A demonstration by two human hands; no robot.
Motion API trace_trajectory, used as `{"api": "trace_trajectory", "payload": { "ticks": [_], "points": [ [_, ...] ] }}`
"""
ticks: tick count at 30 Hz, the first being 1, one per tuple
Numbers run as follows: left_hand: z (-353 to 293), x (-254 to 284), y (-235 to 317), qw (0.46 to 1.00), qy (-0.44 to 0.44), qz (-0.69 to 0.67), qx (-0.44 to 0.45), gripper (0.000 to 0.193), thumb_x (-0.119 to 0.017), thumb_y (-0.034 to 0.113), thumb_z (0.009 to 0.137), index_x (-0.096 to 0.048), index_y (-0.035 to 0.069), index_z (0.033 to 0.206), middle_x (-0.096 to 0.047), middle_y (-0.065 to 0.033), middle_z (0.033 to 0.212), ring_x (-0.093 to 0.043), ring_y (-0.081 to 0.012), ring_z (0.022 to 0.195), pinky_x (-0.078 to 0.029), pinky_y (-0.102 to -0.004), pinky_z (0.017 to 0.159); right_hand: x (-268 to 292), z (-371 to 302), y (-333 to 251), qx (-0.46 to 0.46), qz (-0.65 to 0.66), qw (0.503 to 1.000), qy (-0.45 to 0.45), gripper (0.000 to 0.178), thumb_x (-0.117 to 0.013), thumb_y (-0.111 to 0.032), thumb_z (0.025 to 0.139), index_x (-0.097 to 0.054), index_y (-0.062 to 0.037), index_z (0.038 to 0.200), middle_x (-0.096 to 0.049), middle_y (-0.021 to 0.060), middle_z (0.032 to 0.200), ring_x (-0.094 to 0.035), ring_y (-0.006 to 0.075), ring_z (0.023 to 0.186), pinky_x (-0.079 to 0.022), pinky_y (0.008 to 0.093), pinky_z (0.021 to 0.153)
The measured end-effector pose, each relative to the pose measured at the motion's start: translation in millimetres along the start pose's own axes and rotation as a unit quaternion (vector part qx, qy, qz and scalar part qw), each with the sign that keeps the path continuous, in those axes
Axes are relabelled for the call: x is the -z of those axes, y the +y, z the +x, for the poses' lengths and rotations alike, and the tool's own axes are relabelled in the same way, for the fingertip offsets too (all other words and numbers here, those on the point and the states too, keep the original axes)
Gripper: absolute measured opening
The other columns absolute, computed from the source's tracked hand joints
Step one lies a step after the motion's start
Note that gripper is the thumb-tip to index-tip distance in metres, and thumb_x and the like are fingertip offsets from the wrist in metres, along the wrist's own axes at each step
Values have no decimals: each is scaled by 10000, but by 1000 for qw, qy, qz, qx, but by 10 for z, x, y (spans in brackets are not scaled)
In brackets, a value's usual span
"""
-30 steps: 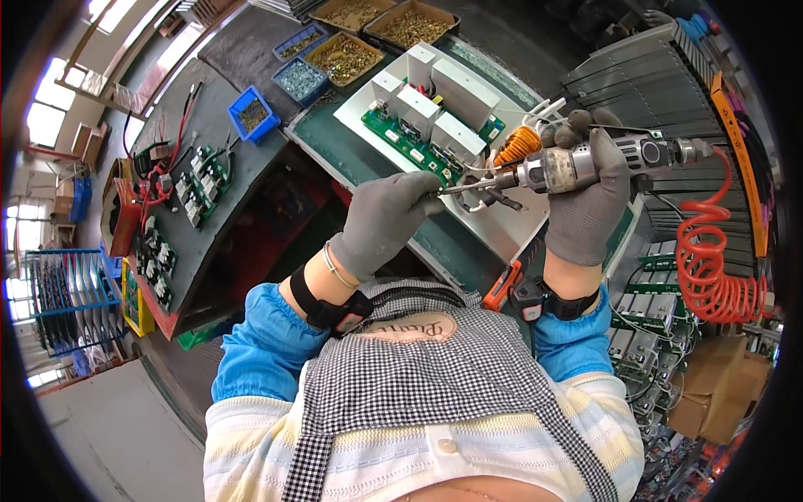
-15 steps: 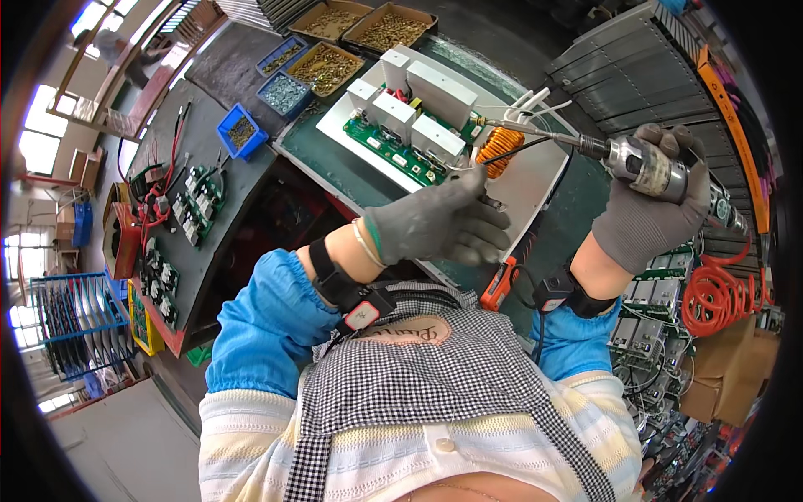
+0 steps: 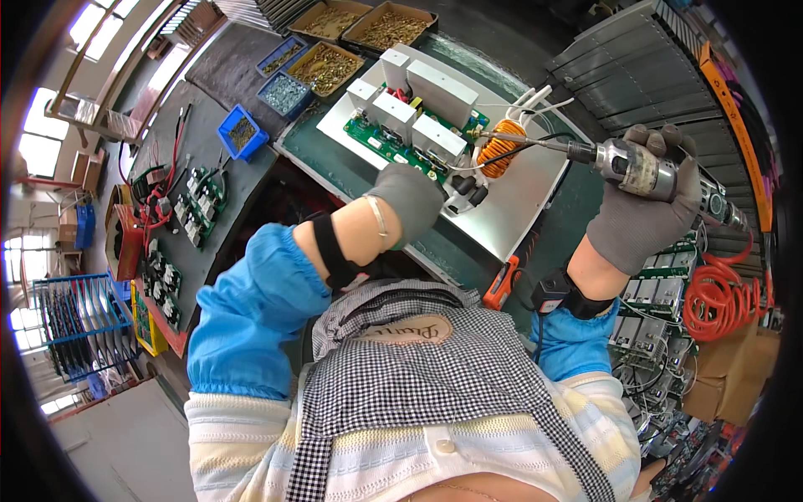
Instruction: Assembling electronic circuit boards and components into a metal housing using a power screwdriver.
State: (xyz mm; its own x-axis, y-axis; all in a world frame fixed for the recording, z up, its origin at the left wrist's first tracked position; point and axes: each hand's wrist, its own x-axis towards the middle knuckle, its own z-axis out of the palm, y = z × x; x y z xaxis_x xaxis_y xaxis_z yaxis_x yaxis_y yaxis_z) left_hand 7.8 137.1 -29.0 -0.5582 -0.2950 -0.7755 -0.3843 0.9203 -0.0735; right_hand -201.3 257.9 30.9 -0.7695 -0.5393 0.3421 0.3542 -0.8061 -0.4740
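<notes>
1. Held at right: a pneumatic screwdriver (image 3: pixel 640 167), with the fingers of the gloved right hand (image 3: pixel 640 219) clamped around its barrel; hanging beyond, a red coiled hose (image 3: pixel 719 301).
2. Directed leftward across the orange toroidal coil (image 3: pixel 502 157): the long screwdriver bit (image 3: pixel 544 145), ending beside the right edge of the green circuit board (image 3: pixel 378 146). Too small to judge: contact at the tip.
3. Placed at the near edge of the board: the gloved left hand (image 3: pixel 408 201), back uppermost, just beside a black-capped component (image 3: pixel 477 194). Mostly hidden: its fingers, whether apart or together not to be told from this view.
4. Changed within the last second: left hand gone from the bit's tip, then open in mid-air, now curled at the board; tip shifted to the coil's far side.
5. Implied, by judgement: screwdriver steered one-handed, with left hand freed for parts at the near edge.
6. Lying on the green surface (image 3: pixel 575 213): a metal mounting plate (image 3: pixel 502 227), bearing board and coil. Farther left: a blue bin (image 3: pixel 253 148).
</notes>
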Motion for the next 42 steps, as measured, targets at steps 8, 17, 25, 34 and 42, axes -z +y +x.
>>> {"api": "trace_trajectory", "payload": {
  "ticks": [8, 17, 25, 34, 42],
  "points": [
    [51, -247, -272, 980, 158, -119, -4, 264, -729, 223, 805, -748, 108, 1042, -737, -48, 919, -720, -255, 876, -549, -377, 723, 43, -31, -3, 4, -29, 1000, 5, 208, -582, -167, 920, -598, -34, 1079, -654, 136, 1012, -654, 237, 856, -519, 468, 897],
    [250, -1218, -267, 124, 79, -958, -246, 405, -637, 334, 969, -565, 41, 1240, -533, -21, 923, -532, -133, 856, -475, -253, 700, 83, -4, 23, -17, -39, 999, 15, 192, -578, -167, 920, -610, -26, 1046, -640, 128, 992, -642, 235, 846, -523, 454, 874],
    [285, -1030, -144, 473, 204, -853, -88, 337, -505, 309, 1042, -621, -7, 1059, -546, -12, 750, -512, -98, 679, -430, -250, 619, -148, -160, 322, -64, -21, 997, -22, 241, -585, -149, 923, -588, -14, 1122, -630, 153, 1054, -630, 254, 914, -510, 469, 921],
    [243, -776, -82, 524, 221, -821, 54, 341, -605, 293, 997, -699, -34, 981, -604, -24, 673, -518, -92, 558, -416, -260, 509, -328, -403, 689, -77, -136, 987, -35, 308, -569, -59, 897, -561, -30, 1204, -650, 144, 1071, -651, 213, 885, -522, 439, 898],
    [320, -784, -110, 679, 307, -658, 104, 380, -615, 351, 967, -721, -12, 934, -646, -92, 664, -608, -201, 585, -480, -354, 583, -407, -486, 853, -80, -180, 976, -93, 371, -569, 25, 821, -547, -17, 1190, -642, 159, 1034, -646, 198, 872, -566, 377, 797]
  ]
}}
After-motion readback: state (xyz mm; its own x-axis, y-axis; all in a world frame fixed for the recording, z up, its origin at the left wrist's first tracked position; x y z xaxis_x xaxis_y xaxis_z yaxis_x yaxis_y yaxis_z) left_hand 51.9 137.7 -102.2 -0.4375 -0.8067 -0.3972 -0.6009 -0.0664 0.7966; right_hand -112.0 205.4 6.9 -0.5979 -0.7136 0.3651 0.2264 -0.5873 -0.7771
